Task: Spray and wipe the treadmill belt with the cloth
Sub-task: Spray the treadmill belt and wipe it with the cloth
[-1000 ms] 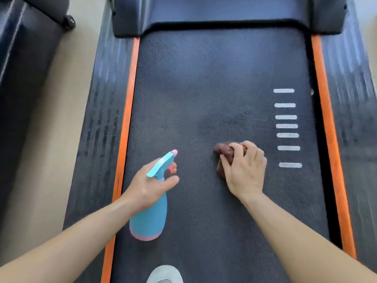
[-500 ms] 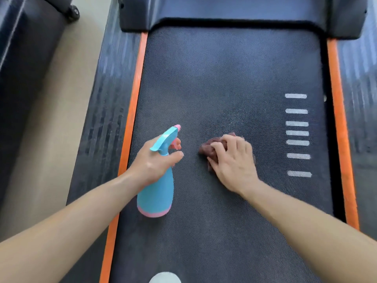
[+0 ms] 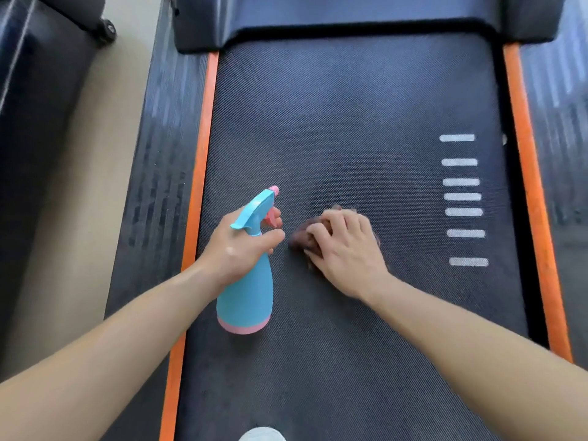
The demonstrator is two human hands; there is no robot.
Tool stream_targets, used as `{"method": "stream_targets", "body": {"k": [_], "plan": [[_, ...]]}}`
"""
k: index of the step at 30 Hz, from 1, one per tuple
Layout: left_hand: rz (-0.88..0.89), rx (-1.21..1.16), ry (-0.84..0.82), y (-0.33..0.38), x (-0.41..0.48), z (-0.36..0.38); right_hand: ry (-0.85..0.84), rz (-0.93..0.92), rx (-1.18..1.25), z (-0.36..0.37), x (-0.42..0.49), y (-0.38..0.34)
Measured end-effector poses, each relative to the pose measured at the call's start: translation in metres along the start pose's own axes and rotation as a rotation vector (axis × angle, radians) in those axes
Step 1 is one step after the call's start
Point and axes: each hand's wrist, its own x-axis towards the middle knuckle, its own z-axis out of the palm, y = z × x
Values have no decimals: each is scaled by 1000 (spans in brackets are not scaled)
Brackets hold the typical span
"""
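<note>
Nearest me, my left hand (image 3: 237,246) gripped the blue spray bottle (image 3: 246,300) by its neck, fingers curled round it, pink nozzle pointing away over the treadmill belt (image 3: 350,122). Just beside it, my right hand (image 3: 346,249) held the bunched brown cloth (image 3: 300,237) down on the belt, fingers curled over it. Further right ran 7 white stripes (image 3: 461,197); beyond everything, the dark motor cover (image 3: 350,11).

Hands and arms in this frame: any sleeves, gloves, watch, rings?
None visible. The left hand and right hand are ungloved, with no rings on the fingers that show. The left forearm and right forearm are bare to the frame edge: no sleeve, watch or wristband.
</note>
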Motion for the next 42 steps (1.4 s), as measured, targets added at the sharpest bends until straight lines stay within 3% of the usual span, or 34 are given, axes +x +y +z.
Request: {"method": "stream_targets", "body": {"k": [3,8,12,17,23,26,29,32,35,42], "plan": [[11,-44,10,8,-3,5,-59,-116,-13,-5,14,28],[52,-85,-19,22,0,15,-5,314,-89,-19,101,91],[32,-103,-24,19,-4,21,47,483,-110,-21,55,97],[36,-66,-36,14,-3,21,-14,237,-22,-24,-44,85],[59,-86,-41,12,3,23,20,559,-103,-20,61,135],[45,-43,-41,10,3,18,-7,585,-135,-19,68,129],[31,-40,-41,9,4,14,24,480,-106,-18,3,80],[17,-20,-44,9,3,13,-27,222,-43,-20,-62,41],[2,-41,-51,8,0,14,-46,113,-24,-19,-53,48],[-54,-79,19,8,-8,5,-61,465,-76,-1,85,51]]}}
